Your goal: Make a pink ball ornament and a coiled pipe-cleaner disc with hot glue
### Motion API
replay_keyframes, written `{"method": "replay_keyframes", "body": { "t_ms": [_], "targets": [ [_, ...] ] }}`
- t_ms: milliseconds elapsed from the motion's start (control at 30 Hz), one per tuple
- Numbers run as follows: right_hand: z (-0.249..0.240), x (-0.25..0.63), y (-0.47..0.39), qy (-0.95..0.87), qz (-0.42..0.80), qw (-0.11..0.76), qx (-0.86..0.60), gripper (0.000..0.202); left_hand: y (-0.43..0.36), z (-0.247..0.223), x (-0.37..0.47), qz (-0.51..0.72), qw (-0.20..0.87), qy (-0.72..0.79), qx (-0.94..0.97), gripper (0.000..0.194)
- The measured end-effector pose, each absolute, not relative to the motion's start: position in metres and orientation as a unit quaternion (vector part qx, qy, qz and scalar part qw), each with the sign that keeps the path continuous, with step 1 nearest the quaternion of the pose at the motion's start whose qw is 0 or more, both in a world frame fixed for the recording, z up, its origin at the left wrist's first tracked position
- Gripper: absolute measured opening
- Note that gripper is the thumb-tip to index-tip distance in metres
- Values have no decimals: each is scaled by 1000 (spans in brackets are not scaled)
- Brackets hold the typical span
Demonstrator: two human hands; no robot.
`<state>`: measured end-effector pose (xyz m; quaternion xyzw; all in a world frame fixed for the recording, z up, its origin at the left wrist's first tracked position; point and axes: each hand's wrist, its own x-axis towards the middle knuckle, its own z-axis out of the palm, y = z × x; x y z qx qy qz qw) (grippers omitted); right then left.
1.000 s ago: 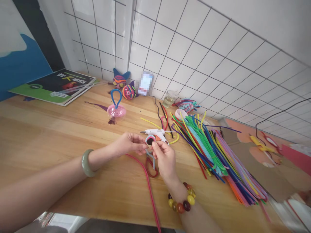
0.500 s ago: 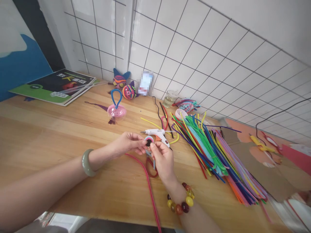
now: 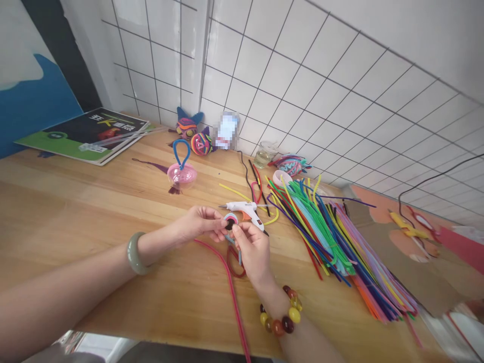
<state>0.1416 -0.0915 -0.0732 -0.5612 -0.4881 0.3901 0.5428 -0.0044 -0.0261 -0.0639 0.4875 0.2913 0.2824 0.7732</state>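
Note:
Between the fingertips of both my hands is a small pipe-cleaner coil (image 3: 230, 222), black in the middle with pink and pale blue around it. My left hand (image 3: 204, 223) pinches its left side, and my right hand (image 3: 254, 248) grips it from the right. A white glue gun (image 3: 240, 206) lies just beyond, its nozzle pointing left. Under my right hand, partly hidden, are red-handled scissors (image 3: 234, 262). Long pinkish-red pipe cleaners (image 3: 230, 287) run from near my left hand to the table's front edge.
Bundles of coloured pipe cleaners (image 3: 321, 227) spread across the right. Behind stand a pink clear ball with a blue loop (image 3: 182, 173), wrapped figures (image 3: 185, 126), a blurred phone (image 3: 227, 130) and a glass jar (image 3: 264, 154). A yellow glue gun (image 3: 408, 224) lies far right, books (image 3: 83, 133) far left.
The coil and the fingertips of my right hand have shifted very slightly left. Both hands keep hold of it, and the things on the table stay where they were.

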Motion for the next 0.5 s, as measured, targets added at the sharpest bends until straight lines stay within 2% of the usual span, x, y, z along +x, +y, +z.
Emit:
{"method": "replay_keyframes", "body": {
  "t_ms": [500],
  "targets": [
    [-73, 141, -90, -495, 379, 524, -580, 20, -20, -70, -10, 283, 786, 271, 478, 18]
  ]
}}
